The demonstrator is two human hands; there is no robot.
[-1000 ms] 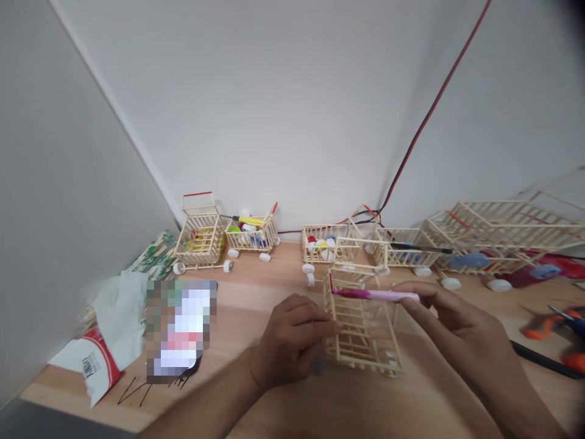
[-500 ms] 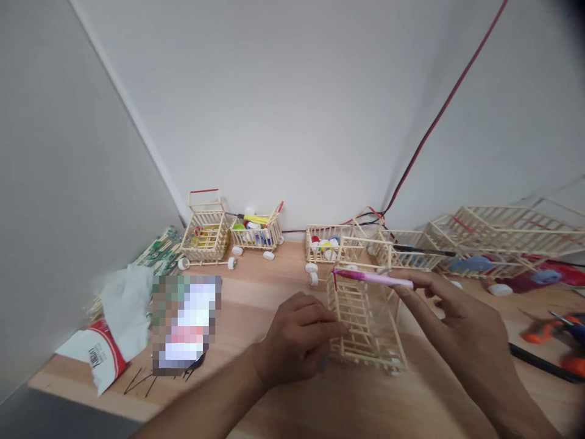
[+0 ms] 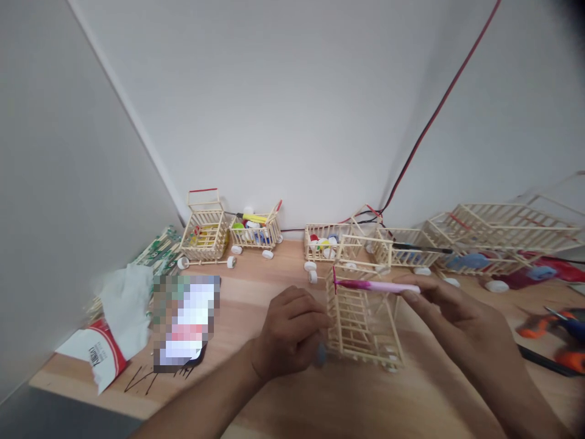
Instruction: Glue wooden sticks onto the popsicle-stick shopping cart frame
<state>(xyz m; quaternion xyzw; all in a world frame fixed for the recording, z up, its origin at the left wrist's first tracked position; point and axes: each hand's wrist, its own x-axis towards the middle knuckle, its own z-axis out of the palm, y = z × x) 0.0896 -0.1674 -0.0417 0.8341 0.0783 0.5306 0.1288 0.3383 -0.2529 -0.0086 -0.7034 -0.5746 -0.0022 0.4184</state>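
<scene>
My right hand [image 3: 461,323] pinches a pink marker pen [image 3: 379,285] with a pale barrel and a darker magenta front. The pen's tip meets a stick coloured magenta at the upper left corner of a small shopping cart made of thin wooden sticks [image 3: 354,317]. My left hand [image 3: 295,332] is closed at that cart's left side, with its fingers against the frame. Something small and bluish [image 3: 321,353] shows blurred beneath the left fingers. White wheels [image 3: 390,360] show at the cart's lower right.
Other stick carts [image 3: 205,238] stand along the wall, some holding coloured caps [image 3: 324,245]. At left lie a phone [image 3: 187,323], a tissue [image 3: 130,305] and stick bundles [image 3: 159,250]. Orange-handled tools [image 3: 532,326] lie at right. A red-black cable [image 3: 425,134] runs up the wall.
My left hand's index finger has drawn back left from across the cart to its edge. The pen has shifted slightly down and right, and more magenta shows on the corner stick.
</scene>
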